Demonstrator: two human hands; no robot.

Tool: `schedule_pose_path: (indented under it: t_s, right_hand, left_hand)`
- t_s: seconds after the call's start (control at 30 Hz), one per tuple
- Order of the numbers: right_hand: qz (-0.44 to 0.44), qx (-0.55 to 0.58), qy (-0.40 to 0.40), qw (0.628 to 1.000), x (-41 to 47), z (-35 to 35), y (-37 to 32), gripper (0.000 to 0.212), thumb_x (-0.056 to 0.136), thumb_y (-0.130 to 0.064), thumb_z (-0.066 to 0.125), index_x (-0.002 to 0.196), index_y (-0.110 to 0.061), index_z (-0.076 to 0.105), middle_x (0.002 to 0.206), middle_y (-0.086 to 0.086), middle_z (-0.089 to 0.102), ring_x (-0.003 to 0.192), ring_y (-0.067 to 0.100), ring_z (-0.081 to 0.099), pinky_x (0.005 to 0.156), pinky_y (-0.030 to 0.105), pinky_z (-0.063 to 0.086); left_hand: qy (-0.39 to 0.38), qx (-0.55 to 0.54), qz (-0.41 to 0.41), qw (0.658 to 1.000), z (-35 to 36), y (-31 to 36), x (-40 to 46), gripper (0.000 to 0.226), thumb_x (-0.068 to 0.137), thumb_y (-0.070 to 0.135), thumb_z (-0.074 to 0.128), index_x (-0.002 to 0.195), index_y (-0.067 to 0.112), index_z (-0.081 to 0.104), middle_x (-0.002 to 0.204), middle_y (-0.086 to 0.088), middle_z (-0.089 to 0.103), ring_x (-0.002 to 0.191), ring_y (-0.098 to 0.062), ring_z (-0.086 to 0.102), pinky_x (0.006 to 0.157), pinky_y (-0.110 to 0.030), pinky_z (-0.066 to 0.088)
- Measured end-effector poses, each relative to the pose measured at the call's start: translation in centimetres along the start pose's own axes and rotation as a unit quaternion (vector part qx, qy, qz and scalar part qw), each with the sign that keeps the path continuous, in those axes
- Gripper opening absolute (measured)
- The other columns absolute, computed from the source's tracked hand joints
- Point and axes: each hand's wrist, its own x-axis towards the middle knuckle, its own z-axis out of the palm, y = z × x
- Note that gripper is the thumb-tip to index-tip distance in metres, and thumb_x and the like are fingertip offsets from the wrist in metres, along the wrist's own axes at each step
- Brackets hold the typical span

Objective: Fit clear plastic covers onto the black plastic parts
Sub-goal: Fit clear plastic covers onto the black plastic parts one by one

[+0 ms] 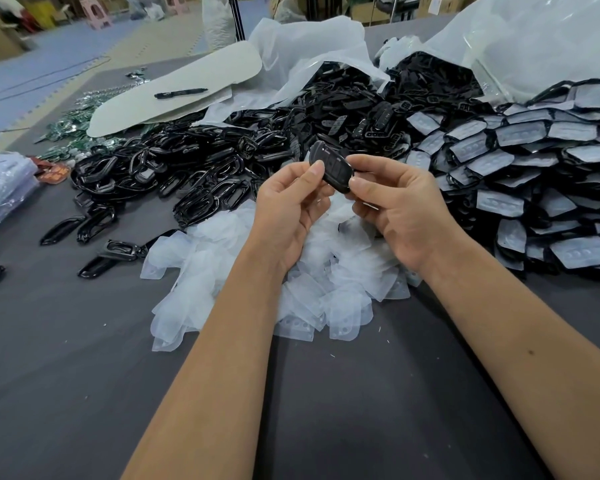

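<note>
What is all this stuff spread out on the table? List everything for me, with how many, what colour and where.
Black part: one, black, held between both hands.
Loose clear covers: a heap, translucent white, under the hands.
Black frames: a large pile, glossy black, centre-left.
Covered parts: a stack, black with clear tops, right.
Marker: one, black, on the pale board at the back.
Plastic bags: clear, far right.
Table: grey.
Left hand: pinching the part.
Right hand: pinching the part.

Surface: dark grey felt-like table top [343,410].
Centre: heap of clear plastic covers [201,265].
Behind: pile of glossy black plastic frames [174,171].
Right: stack of black parts with covers fitted [520,168].
Far left: pale oval boards [184,88] with a black marker pen [180,93] on top.
</note>
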Motion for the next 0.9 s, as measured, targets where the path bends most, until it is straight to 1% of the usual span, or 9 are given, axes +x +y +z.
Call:
schedule_pose_path:
  t_s: [0.1,0.23,0.33,0.43,0.5,0.6,0.7,0.77,0.9]
  right_hand:
    - [-0.014,-0.015,0.015,1.000,0.04,-0.07,0.21,0.027,0.089,0.006,0.074,0.110,-0.011,0.077,0.082,0.000,0.076,0.079,0.016,0.071,0.075,0.026,0.058]
    - [-0.046,-0.048,0.037,0.997,0.22,-0.19,0.46,0.027,0.087,0.006,0.076,0.107,-0.013,0.077,0.086,0.005,0.075,0.084,0.018,0.072,0.086,0.030,0.060]
    - [-0.067,-0.059,0.040,0.995,0.27,-0.23,0.48,0.026,0.087,0.007,0.076,0.104,-0.013,0.075,0.086,0.006,0.073,0.082,0.016,0.071,0.081,0.026,0.058]
    - [-0.074,-0.058,0.042,0.995,0.31,-0.09,0.52,0.025,0.087,0.008,0.076,0.100,-0.013,0.074,0.080,0.000,0.073,0.077,0.012,0.070,0.078,0.024,0.057]
    - [-0.066,-0.052,0.037,0.996,0.26,-0.07,0.46,0.024,0.086,0.007,0.078,0.098,-0.012,0.073,0.077,-0.002,0.074,0.076,0.012,0.071,0.079,0.025,0.058]
    - [-0.030,-0.037,0.015,0.999,0.16,-0.13,0.21,0.022,0.084,0.005,0.080,0.098,-0.012,0.074,0.081,0.002,0.075,0.079,0.016,0.072,0.081,0.027,0.059]
    - [0.003,0.013,0.001,1.000,0.18,-0.06,0.01,0.018,0.091,0.003,0.073,0.103,-0.010,0.075,0.093,0.007,0.076,0.085,0.018,0.072,0.081,0.028,0.059]
    - [0.012,0.035,0.003,0.999,0.20,-0.06,-0.10,0.019,0.092,0.004,0.070,0.108,-0.007,0.074,0.096,0.008,0.076,0.089,0.019,0.074,0.081,0.028,0.059]
    - [0.028,0.076,0.003,0.997,0.05,-0.20,-0.33,0.027,0.088,0.006,0.072,0.111,-0.007,0.073,0.092,0.008,0.076,0.084,0.016,0.074,0.074,0.024,0.059]
  left_hand:
    - [-0.007,0.020,0.008,1.000,0.01,-0.11,-0.06,0.011,0.102,0.014,0.063,0.093,0.010,0.068,0.081,-0.001,0.072,0.071,-0.006,0.065,0.065,-0.019,0.056]
    - [-0.013,0.026,0.012,1.000,0.18,-0.19,-0.09,0.010,0.102,0.013,0.062,0.093,0.010,0.065,0.084,-0.001,0.075,0.072,-0.007,0.069,0.065,-0.021,0.057]
    - [-0.025,0.009,0.008,1.000,0.28,-0.18,-0.10,0.011,0.103,0.010,0.060,0.093,0.008,0.064,0.083,-0.002,0.076,0.071,-0.008,0.070,0.067,-0.022,0.058]
    - [-0.026,-0.012,0.011,1.000,0.35,-0.17,-0.09,0.011,0.103,0.008,0.059,0.094,0.005,0.064,0.086,-0.006,0.075,0.074,-0.011,0.069,0.070,-0.023,0.059]
    - [-0.020,-0.020,0.014,0.999,0.34,-0.19,-0.05,0.010,0.103,0.007,0.060,0.094,0.005,0.064,0.089,-0.009,0.072,0.077,-0.014,0.065,0.070,-0.023,0.058]
    - [-0.015,-0.008,0.021,1.000,0.21,-0.25,0.14,0.009,0.103,0.008,0.060,0.095,0.006,0.065,0.090,-0.009,0.070,0.079,-0.015,0.061,0.069,-0.021,0.057]
    - [-0.031,0.037,0.024,0.999,0.37,-0.38,0.14,0.009,0.103,0.007,0.060,0.096,0.006,0.065,0.082,-0.005,0.071,0.072,-0.012,0.061,0.065,-0.020,0.055]
    - [-0.049,0.056,0.021,0.997,0.56,-0.46,0.02,0.012,0.103,0.006,0.058,0.094,0.008,0.066,0.077,-0.001,0.071,0.069,-0.009,0.063,0.063,-0.018,0.054]
    - [-0.070,0.024,0.000,0.997,0.73,-0.22,-0.09,0.013,0.105,0.007,0.054,0.101,0.004,0.066,0.086,-0.006,0.071,0.074,-0.010,0.064,0.064,-0.017,0.053]
